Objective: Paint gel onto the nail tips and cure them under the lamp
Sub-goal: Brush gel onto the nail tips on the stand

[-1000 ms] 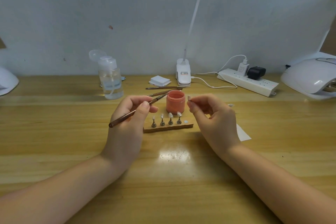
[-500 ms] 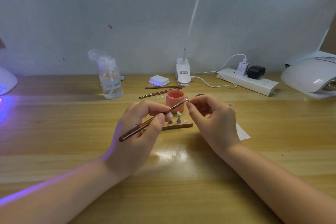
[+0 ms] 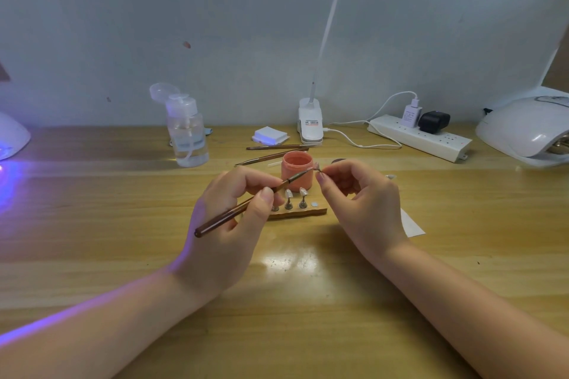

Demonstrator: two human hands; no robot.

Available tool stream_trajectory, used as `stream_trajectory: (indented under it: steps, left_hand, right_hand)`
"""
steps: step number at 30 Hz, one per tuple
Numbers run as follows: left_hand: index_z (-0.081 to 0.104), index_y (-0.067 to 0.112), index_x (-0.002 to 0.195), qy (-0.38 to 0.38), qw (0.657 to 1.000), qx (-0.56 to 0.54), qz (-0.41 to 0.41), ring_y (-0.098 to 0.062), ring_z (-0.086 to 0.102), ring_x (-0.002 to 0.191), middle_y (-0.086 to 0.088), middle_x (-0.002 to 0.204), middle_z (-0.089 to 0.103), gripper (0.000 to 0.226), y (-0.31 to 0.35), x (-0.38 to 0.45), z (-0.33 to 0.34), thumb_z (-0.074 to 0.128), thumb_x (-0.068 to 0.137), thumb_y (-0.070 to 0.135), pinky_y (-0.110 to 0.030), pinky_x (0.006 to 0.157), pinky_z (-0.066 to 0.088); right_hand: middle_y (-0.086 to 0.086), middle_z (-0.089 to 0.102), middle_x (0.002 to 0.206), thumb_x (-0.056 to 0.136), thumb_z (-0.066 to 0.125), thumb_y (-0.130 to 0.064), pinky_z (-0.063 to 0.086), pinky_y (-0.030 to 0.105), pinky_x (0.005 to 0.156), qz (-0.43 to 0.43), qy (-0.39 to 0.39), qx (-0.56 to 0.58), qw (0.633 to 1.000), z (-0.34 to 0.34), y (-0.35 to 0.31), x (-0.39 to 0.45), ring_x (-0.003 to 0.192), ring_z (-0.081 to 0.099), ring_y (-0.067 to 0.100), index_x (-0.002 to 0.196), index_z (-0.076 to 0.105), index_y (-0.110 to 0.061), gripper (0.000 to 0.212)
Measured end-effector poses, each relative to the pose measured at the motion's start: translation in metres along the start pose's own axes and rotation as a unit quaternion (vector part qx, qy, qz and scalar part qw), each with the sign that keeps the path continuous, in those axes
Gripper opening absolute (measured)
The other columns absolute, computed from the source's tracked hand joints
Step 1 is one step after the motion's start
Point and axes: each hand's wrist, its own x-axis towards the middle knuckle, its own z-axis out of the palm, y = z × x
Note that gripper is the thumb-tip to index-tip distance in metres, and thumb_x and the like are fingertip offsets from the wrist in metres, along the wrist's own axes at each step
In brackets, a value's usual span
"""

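Note:
My left hand [image 3: 229, 218] grips a brown gel brush [image 3: 246, 203], whose bristles touch a small nail tip [image 3: 317, 167] pinched in the fingertips of my right hand [image 3: 360, 203]. Just behind the hands stands an open pink gel jar [image 3: 296, 168]. Below it a wooden strip [image 3: 303, 212] carries nail tips on small metal stands [image 3: 295, 198]; my left hand hides its left part. A white curing lamp [image 3: 528, 129] sits at the far right. At the left edge another lamp [image 3: 12, 137] glows purple.
A clear pump bottle [image 3: 187, 132] stands back left. Two spare brushes [image 3: 272, 152] lie behind the jar, beside a white pad stack [image 3: 269, 136], a desk lamp's clip base [image 3: 310, 125] and a power strip [image 3: 420, 137] with cables. White paper [image 3: 411, 223] lies right of my right hand.
My left hand has swung the brush rightward until its tip meets the nail tip in my right hand. The lamp at the left edge has lit up purple.

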Motion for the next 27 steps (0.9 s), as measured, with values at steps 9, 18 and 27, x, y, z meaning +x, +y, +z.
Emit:
stream_trajectory:
  steps: [9,18,27]
  left_hand:
    - [0.064,0.025,0.088,-0.002,1.000,0.004,0.001,-0.021,0.065,0.085,0.010,0.078,0.070,0.017,0.0011,0.0001,-0.0002,0.048,0.085,0.033,-0.049,0.078,0.050]
    - [0.065,0.022,0.098,-0.009,0.999,-0.035,-0.011,-0.013,0.066,0.087,0.007,0.087,0.072,0.021,0.0041,0.0017,0.0005,0.049,0.089,0.033,-0.023,0.076,0.046]
    - [0.064,0.016,0.091,-0.001,0.998,-0.056,-0.035,-0.011,0.065,0.080,0.000,0.081,0.070,0.016,-0.0003,0.0029,-0.0010,0.051,0.087,0.025,-0.016,0.072,0.047]
  right_hand:
    - [-0.011,0.067,0.078,0.083,0.073,-0.008,0.053,0.023,0.068,-0.003,0.002,0.010,1.000,0.0008,0.0027,0.0004,0.073,0.063,0.007,0.090,0.069,-0.019,0.013]
    - [-0.009,0.068,0.079,0.083,0.072,-0.007,0.054,0.032,0.069,0.002,0.000,0.017,1.000,0.0013,0.0037,0.0000,0.074,0.064,0.011,0.090,0.068,-0.021,0.016]
    - [-0.008,0.069,0.076,0.085,0.070,-0.013,0.053,0.022,0.068,0.083,0.005,0.039,0.996,0.0006,0.0057,0.0014,0.072,0.067,0.007,0.086,0.067,-0.024,0.012]
